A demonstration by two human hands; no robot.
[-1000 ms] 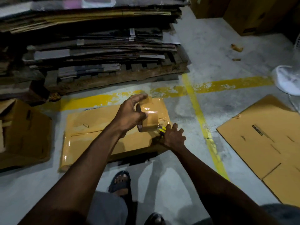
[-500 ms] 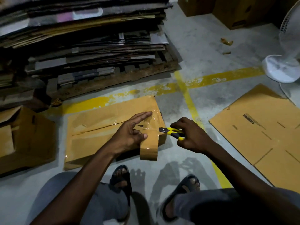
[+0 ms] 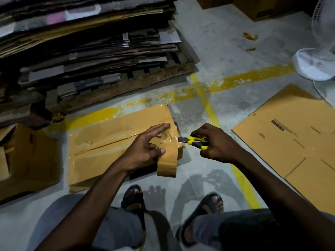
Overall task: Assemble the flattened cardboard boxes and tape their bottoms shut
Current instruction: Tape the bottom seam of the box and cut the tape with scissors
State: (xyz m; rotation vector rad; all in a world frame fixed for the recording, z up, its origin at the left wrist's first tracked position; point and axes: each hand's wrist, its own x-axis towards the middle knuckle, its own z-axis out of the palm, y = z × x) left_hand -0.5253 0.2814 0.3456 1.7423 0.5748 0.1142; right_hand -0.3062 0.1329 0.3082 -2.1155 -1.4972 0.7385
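A brown cardboard box (image 3: pixel 101 147) lies on the concrete floor in front of me, a glossy strip of clear tape running along its centre seam. My left hand (image 3: pixel 145 151) grips a brown tape roll (image 3: pixel 167 163) that hangs over the box's right edge, while its extended fingers press the tape flat on top. My right hand (image 3: pixel 217 144) holds a yellow and black utility knife (image 3: pixel 192 140), the blade tip touching the stretched tape at the box's right end.
A flattened cardboard sheet (image 3: pixel 290 138) lies to the right. A tall stack of flat cardboard on a wooden pallet (image 3: pixel 90 51) fills the back left. An open box (image 3: pixel 27 160) sits at far left, a white fan (image 3: pixel 317 64) at far right. My sandalled feet are just below the box.
My left hand has lowered the tape roll from above the box down over its right edge. My right hand has come up with the knife and brought its blade to the tape.
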